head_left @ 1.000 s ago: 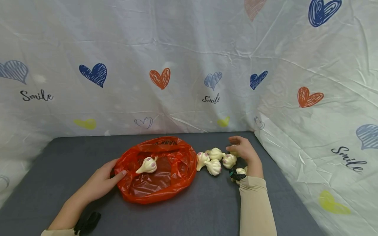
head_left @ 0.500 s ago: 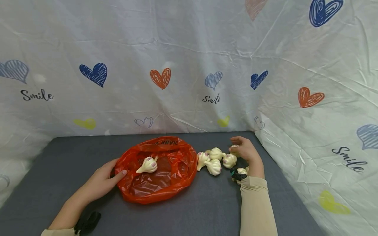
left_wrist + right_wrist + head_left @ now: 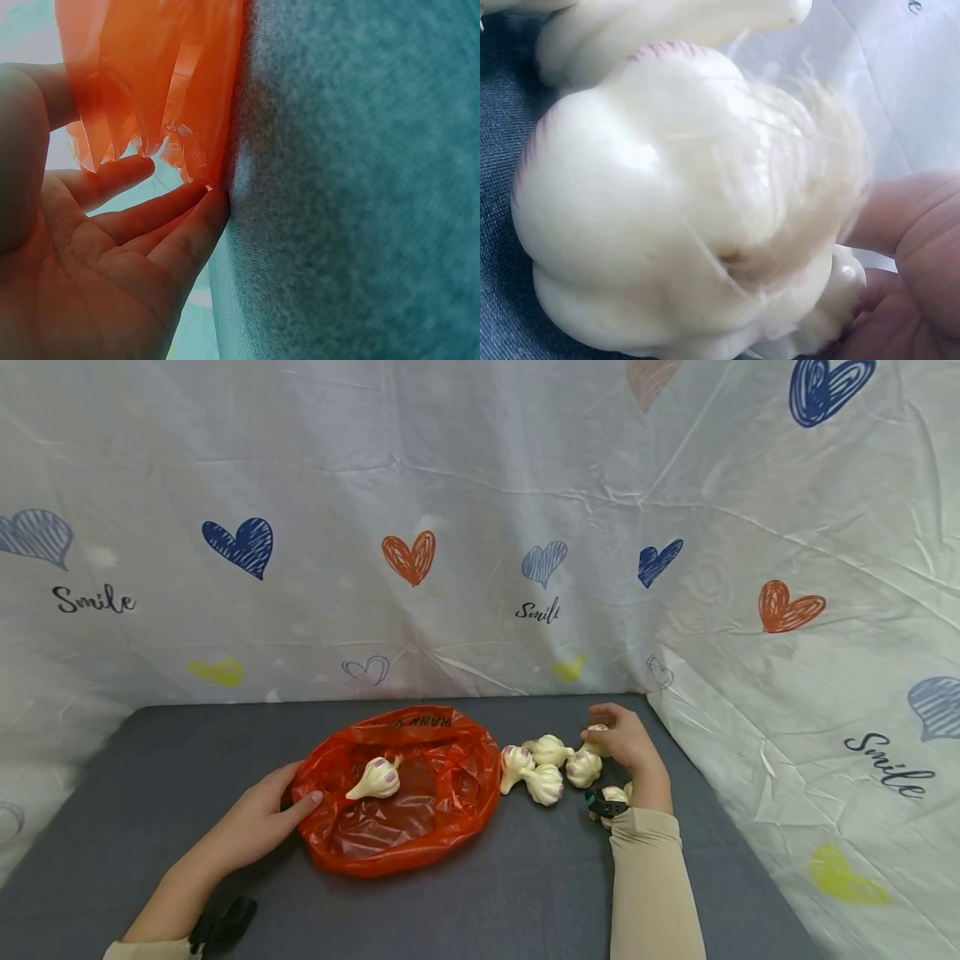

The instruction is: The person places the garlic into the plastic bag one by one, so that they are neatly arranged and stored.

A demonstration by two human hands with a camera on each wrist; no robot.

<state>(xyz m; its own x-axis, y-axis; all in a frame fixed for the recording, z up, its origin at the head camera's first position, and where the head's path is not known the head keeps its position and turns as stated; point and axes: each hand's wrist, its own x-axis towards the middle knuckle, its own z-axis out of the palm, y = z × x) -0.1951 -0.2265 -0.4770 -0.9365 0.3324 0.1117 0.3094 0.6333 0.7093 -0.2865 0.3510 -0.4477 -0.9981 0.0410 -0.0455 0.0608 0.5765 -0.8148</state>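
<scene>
My left hand (image 3: 258, 818) holds the left rim of a red plastic bag (image 3: 450, 842), thumb over the inside and fingers outside. In the left wrist view the fingertips (image 3: 214, 196) meet the bag's gathered edge. Inside the bag lies one garlic bulb (image 3: 377, 779), its stem pointing left. At the back right, my right hand (image 3: 632, 745) grips another garlic bulb (image 3: 596, 739) between thumb and fingers. The right wrist view has a large garlic bulb (image 3: 652, 202) with dry roots in front, partly covering the gripped one (image 3: 844, 289) by the palm.
Several garlic bulbs cluster right of the bag, one garlic bulb (image 3: 543, 785) nearest the front. More garlic (image 3: 615, 795) lies partly hidden behind the right wrist's black strap (image 3: 606, 806). A white curtain (image 3: 465, 635) printed with hearts hangs behind the grey table (image 3: 525, 893).
My right hand has shifted slightly to the right, and the garlic bulb between its fingers shows more plainly. The left hand and the bag have stayed in place.
</scene>
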